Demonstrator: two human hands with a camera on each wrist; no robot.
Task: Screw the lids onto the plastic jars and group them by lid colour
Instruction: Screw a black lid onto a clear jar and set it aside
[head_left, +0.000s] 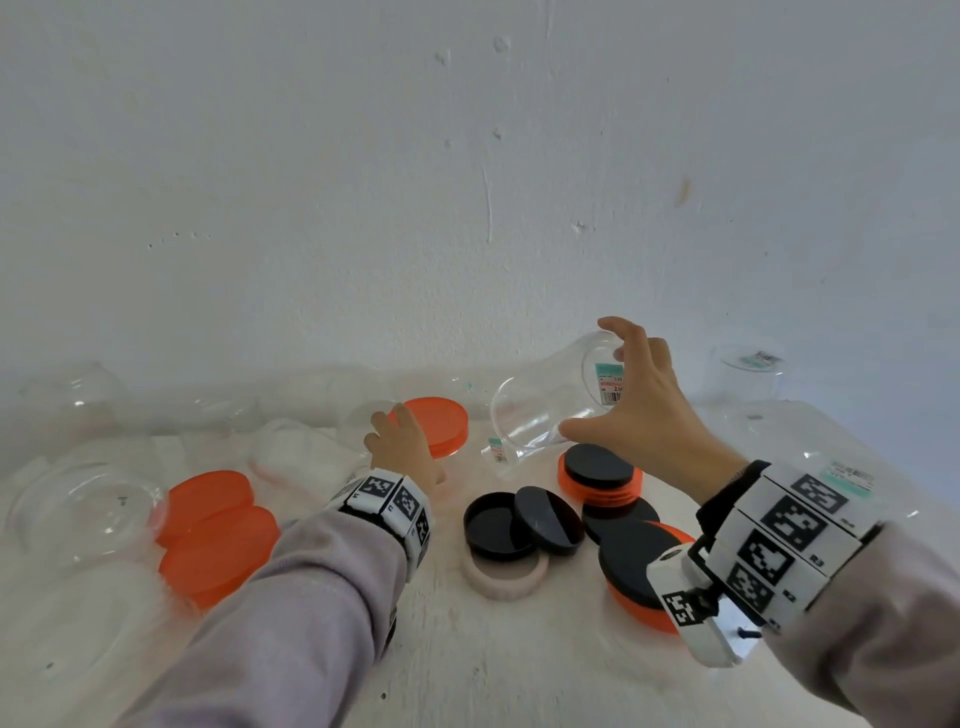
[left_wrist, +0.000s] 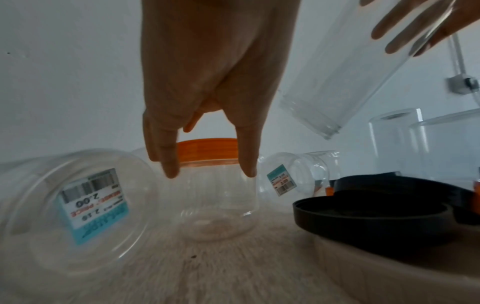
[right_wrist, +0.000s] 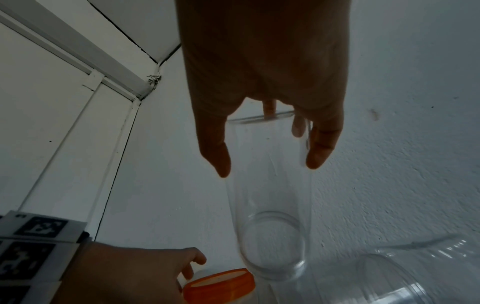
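My left hand (head_left: 400, 439) reaches to the back of the table and grips the orange lid (left_wrist: 207, 151) of a short clear jar (left_wrist: 218, 203) that stands upright; fingers (left_wrist: 166, 162) sit on either side of the lid's rim. My right hand (head_left: 631, 389) holds a tall clear lidless jar (head_left: 545, 410) in the air by its base end. That jar is tilted, its mouth (left_wrist: 309, 117) pointing down and to the left, above the black lids. From the right wrist I see the tall jar (right_wrist: 272, 226), the orange lid (right_wrist: 221, 284) and my left hand (right_wrist: 135, 275).
Two loose orange lids (head_left: 215, 525) lie at the left. Several black lids (head_left: 522, 522), a pale pink lid (head_left: 504, 579) and more orange lids (head_left: 597, 483) crowd the centre and right. Clear lidless jars (head_left: 83, 512) lie on their sides at the left, back and right (head_left: 748, 371). A wall stands close behind.
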